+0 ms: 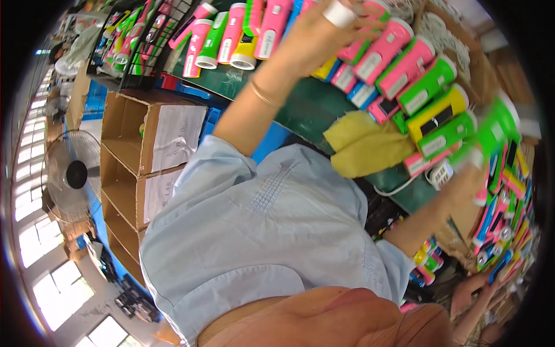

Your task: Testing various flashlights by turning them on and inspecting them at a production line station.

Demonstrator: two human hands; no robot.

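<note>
My right hand (462,176), blurred by motion, is closed around a green flashlight (497,124) with a white rim, held up at the right of the table. A white cover shows on that hand's thumb. My left hand (321,37), a thin bracelet on its wrist, reaches over the far part of the table. Its fingers look stretched apart, one with a white band, above pink flashlights (384,49); I make out nothing in its grip. Between the hands lies a row of pink, green and yellow flashlights (436,118). A yellow-green cloth (367,144) lies near me on the green tabletop (300,118).
More flashlights (231,34) stand in a row at the far left, beside a black wire basket (124,52) full of them. Cardboard compartments (124,153) and a fan (75,173) are at left. Another pile (503,214) and another person's hands (471,289) are at right.
</note>
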